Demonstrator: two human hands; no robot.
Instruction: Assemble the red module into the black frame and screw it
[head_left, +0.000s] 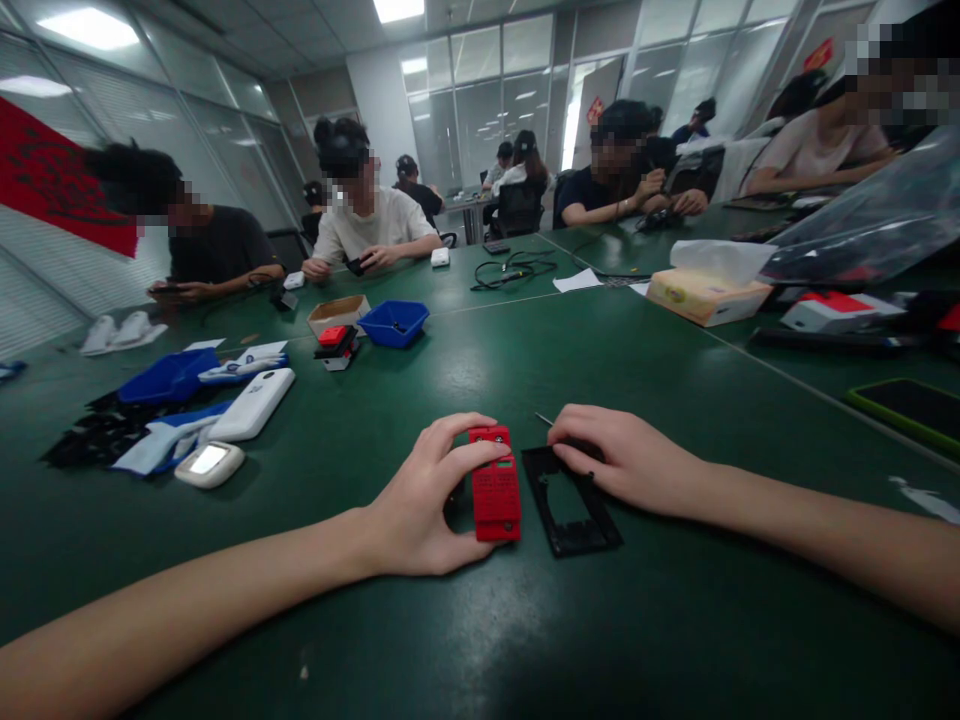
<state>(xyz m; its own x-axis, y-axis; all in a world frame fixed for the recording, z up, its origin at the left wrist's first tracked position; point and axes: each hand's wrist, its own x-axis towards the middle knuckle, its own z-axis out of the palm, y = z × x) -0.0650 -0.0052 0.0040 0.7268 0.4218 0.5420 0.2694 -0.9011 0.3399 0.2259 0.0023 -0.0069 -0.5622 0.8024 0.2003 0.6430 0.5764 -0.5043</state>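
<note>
My left hand is closed around a red block-shaped part with small printed text and screws, its fingers over the top and the thumb at the near end. Just right of it, a flat black frame with a large opening lies on the green table. Over the frame's far end rests my right hand, fingers bent together. A thin metal rod sticks out past its fingertips, pinched in them.
Blue tray, carton and red-black parts stand ahead. Left are another blue tray, gloves, a white case and a white device. Tissue pack and green-edged object lie right. People sit around.
</note>
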